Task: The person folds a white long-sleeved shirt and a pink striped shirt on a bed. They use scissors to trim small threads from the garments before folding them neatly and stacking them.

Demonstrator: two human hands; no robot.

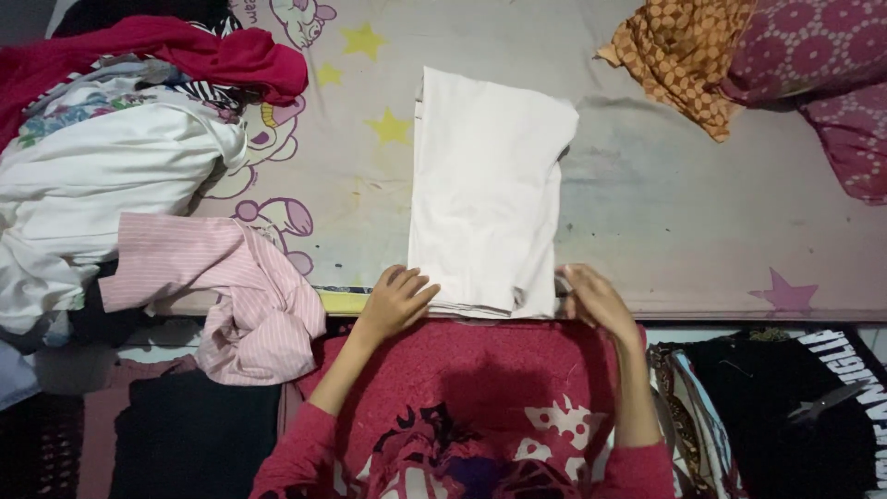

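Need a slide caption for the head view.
Both hands at the near edge of a folded white cloth on a bed.

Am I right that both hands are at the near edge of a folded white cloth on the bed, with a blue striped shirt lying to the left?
Not quite. In the head view the striped shirt on the left is pink, not blue. The rest holds: the left hand and the right hand are at the near edge of the folded white cloth on the bed.

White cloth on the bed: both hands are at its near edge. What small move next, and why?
Probably lift the near edge and fold it away to the far edge. The white cloth lies as a long strip, the left hand rests on its near corner, and the right hand pinches the other.
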